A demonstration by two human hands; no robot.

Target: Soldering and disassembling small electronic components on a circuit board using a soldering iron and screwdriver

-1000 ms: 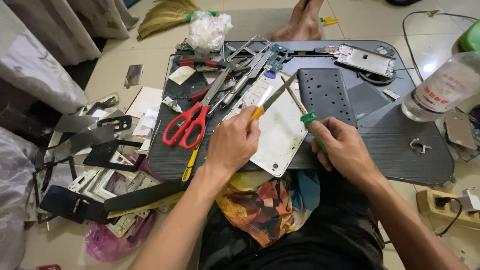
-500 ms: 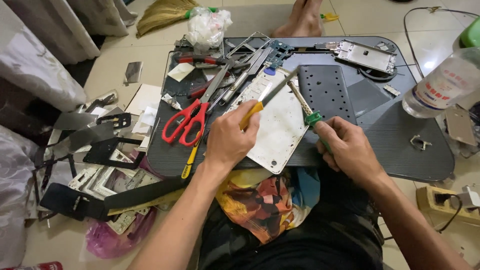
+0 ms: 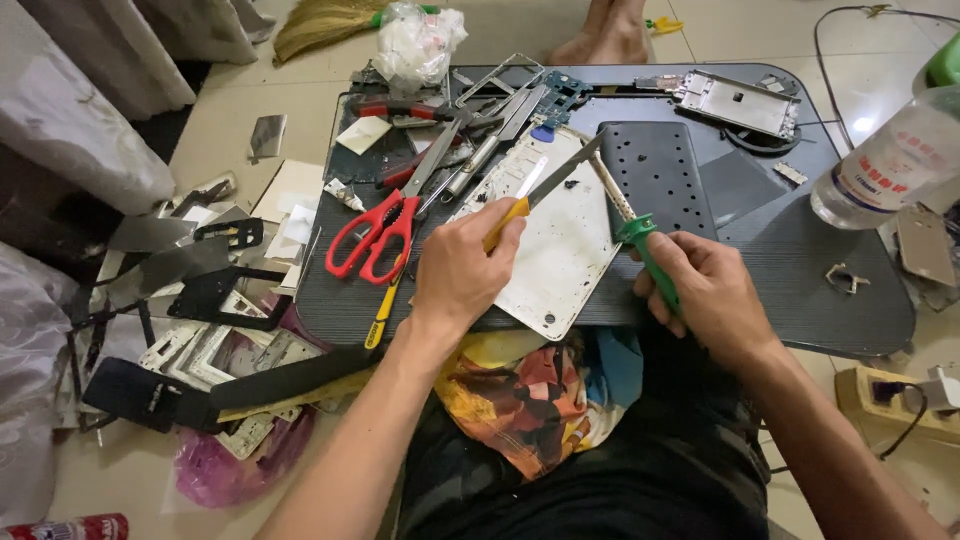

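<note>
My left hand (image 3: 462, 268) grips a yellow-handled blade tool (image 3: 548, 188), its dark blade slanting up to the right over a white phone back plate (image 3: 560, 250). My right hand (image 3: 705, 290) holds a green-handled soldering iron (image 3: 640, 240) whose metal tip points up-left and meets the blade near the plate's upper right edge. The plate lies flat on a dark low table (image 3: 790, 280) in front of my lap.
Red-handled scissors (image 3: 375, 235), tweezers and pliers lie left of the plate. A dark perforated panel (image 3: 658, 172) and a metal phone frame (image 3: 735, 100) sit behind. A plastic water bottle (image 3: 885, 165) stands at right. Phone parts litter the floor at left; another person's feet (image 3: 610, 25) are beyond the table.
Both hands stay on the plate with their tools; the blade and iron tip have shifted only slightly. The view has tilted a little.
</note>
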